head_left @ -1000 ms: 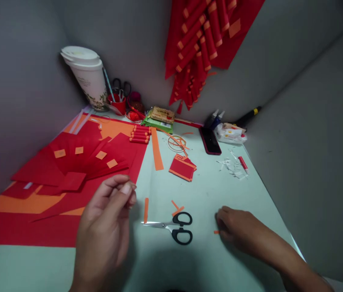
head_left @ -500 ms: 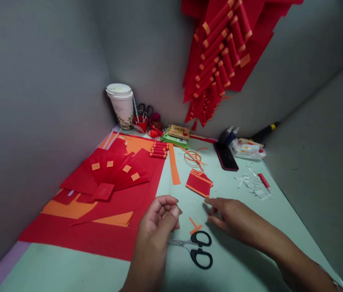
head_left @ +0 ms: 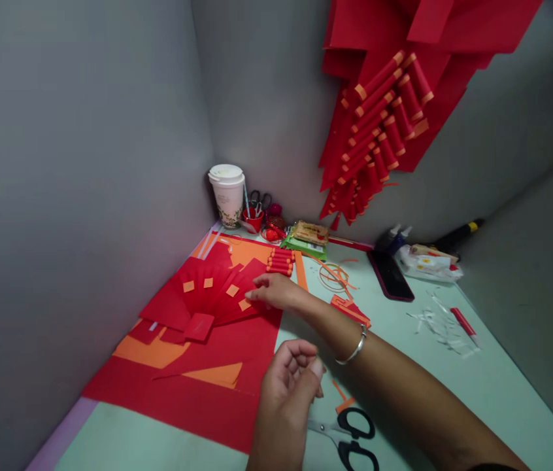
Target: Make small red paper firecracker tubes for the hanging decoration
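My right hand [head_left: 271, 292] reaches across to the right edge of a red folded paper fan [head_left: 217, 294]. Its fingers are stretched out, close to an orange paper square [head_left: 244, 305] on the fan; whether they touch it I cannot tell. Nearer to me is my left hand [head_left: 292, 386], fingers curled and thumb against the fingertips. Anything between them is too small to make out. Beside it lie scissors [head_left: 350, 437] with black handles and orange paper scraps [head_left: 344, 400]. Behind my right forearm, red cards with orange strips [head_left: 351, 310] are partly hidden.
Red paper [head_left: 178, 418] covers the left of the table. Small red rolls [head_left: 281, 260], a white cup [head_left: 228, 196], a green packet [head_left: 306, 248] and a phone [head_left: 391, 276] stand or lie farther back. A red firecracker decoration [head_left: 384, 124] hangs on the wall.
My right hand has moved left, from beside the red cards to the paper fan. My left hand keeps its curled pose near the scissors. The view has shifted, so the scene appears farther right and lower.
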The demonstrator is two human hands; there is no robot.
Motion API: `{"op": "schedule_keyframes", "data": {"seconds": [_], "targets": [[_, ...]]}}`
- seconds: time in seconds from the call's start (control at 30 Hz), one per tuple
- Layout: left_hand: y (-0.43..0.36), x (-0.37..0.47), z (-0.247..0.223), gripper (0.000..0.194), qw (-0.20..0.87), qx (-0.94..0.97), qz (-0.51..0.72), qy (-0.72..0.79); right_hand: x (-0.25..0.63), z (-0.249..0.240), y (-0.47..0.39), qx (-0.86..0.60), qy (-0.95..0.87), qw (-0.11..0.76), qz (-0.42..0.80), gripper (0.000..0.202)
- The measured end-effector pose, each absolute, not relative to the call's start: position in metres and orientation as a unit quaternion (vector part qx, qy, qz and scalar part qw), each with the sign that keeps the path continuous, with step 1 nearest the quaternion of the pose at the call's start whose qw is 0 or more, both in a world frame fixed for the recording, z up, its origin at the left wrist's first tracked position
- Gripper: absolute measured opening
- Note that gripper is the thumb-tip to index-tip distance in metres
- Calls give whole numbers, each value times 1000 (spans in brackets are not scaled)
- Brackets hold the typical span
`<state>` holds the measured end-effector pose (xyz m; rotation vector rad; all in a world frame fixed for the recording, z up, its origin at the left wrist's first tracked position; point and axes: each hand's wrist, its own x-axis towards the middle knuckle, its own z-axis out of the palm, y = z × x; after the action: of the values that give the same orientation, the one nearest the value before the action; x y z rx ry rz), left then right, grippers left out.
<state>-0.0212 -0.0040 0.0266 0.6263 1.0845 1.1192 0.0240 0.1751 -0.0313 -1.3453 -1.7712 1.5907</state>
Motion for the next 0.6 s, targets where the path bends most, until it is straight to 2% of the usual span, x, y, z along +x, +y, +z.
{"op": "schedule_keyframes", "data": {"seconds": [0.13,0.3,0.5,0.6], "targets": [[-2,-28,37,17,663,258,517,476,22,-26,177,-435,-599,214,637,34],[-11,-52,43,20,653,243,520,495,28,-13,181,-390,-551,270,686,41],[-6,-97,27,28,564,172,584,558,62,20,181,-358,-517,317,710,37],[4,-106,23,33,576,143,615,520,82,29,166,-352,-511,315,718,31]]}}
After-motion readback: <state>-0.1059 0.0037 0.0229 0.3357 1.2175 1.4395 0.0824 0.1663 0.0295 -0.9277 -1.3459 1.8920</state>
